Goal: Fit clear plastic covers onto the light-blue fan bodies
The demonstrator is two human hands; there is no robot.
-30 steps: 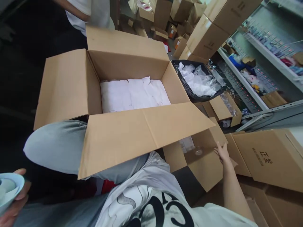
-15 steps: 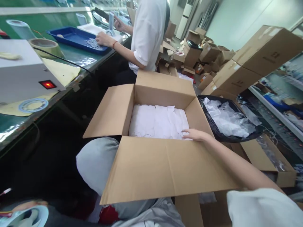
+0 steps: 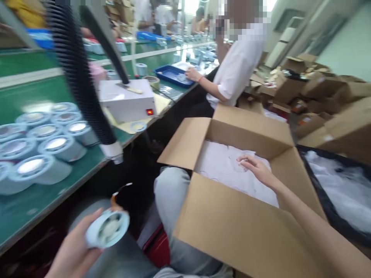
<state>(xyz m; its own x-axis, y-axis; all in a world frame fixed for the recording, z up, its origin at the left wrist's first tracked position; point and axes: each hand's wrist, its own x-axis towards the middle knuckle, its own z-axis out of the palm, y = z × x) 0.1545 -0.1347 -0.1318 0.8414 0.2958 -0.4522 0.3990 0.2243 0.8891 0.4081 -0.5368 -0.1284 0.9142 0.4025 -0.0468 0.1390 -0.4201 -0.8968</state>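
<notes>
My left hand (image 3: pixel 77 243) grips a light-blue round fan unit (image 3: pixel 108 229) above my lap. White blades show inside its housing, and thin wires with a white plug stick up behind it. My right hand (image 3: pixel 255 168) is over the open cardboard box (image 3: pixel 228 220), thumb and fingers pinched on a thin clear round piece (image 3: pixel 240 165), whose exact kind I cannot make out. White sheet-like packing (image 3: pixel 217 162) fills the inside of the box, with faint curved outlines of rings on it.
On the green bench at left stand several light-blue fan units (image 3: pixel 55 144), a white box with a red switch (image 3: pixel 127 102) and a hanging black hose (image 3: pixel 75 65). A co-worker (image 3: pixel 237 61) works beside a blue tray (image 3: pixel 171 75). A black-lined bin (image 3: pixel 342 189) of clear plastic stands at right.
My view has swung left. The left hand has come up into view with the fan unit. My right hand has moved from the box's near right side farther in, now pinching the clear piece.
</notes>
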